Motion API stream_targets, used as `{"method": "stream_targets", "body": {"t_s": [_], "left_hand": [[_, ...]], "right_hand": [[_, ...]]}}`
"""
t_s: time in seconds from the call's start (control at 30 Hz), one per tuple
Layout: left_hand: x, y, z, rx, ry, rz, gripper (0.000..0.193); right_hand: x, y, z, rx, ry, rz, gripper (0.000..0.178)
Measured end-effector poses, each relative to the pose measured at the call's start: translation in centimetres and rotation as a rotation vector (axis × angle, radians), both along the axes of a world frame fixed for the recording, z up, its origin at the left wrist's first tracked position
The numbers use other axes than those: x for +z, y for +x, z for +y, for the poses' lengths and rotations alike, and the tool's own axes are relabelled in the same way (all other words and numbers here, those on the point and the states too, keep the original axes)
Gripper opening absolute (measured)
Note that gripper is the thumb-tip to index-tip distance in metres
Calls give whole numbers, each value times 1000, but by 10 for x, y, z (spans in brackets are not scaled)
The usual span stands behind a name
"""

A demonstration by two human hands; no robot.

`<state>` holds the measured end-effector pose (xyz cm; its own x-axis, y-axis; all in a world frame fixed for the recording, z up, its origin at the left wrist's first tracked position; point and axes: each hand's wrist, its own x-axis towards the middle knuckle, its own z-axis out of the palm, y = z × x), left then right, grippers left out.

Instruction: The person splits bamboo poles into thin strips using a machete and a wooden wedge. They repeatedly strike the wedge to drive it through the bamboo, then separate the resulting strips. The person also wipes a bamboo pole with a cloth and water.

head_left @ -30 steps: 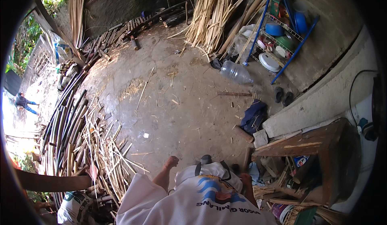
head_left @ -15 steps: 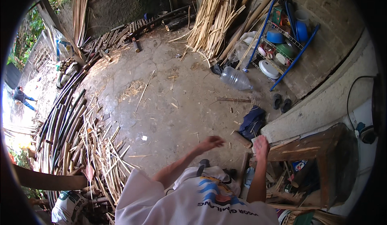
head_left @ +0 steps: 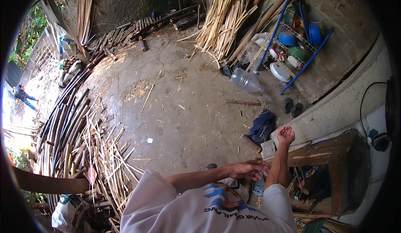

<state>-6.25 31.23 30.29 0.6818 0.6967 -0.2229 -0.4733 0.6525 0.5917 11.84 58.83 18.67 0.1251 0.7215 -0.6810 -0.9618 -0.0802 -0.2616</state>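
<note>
Two bare hands, both empty as far as I can see, are out past the white shirt (head_left: 179,208). The left hand (head_left: 249,170) reaches across, fingers loosely parted, right beside the right forearm (head_left: 277,170); whether it touches I cannot tell. The right hand (head_left: 285,136) is held up, palm showing, fingers half curled, near the wooden desk (head_left: 319,153). I'd judge this a moment between grips; gripping anything here would first call for bringing a hand down and closing the fingers.

Nearest the right hand, by the desk's corner, sits a grey block (head_left: 268,148). Just beside it a short log (head_left: 250,143) lies on the floor (head_left: 175,116), its long axis slanting, one end toward the block, the other pointing ahead and left. A dark blue cloth (head_left: 262,125) is bunched just beyond. Farther out, a thin stick (head_left: 243,102) lies crosswise, left to right; past it, a clear bottle (head_left: 246,81) on its side.
</note>
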Motion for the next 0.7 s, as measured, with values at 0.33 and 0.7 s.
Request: {"method": "stream_targets", "body": {"t_s": [0.33,0.7], "left_hand": [[-4,-7,-3,23,42,-6,50],[-3,-10,-5,95,-5,-24,53]], "right_hand": [[-16,-9,7,-18,-57,27,40],[0,-40,4,8,-53,45,40]]}}
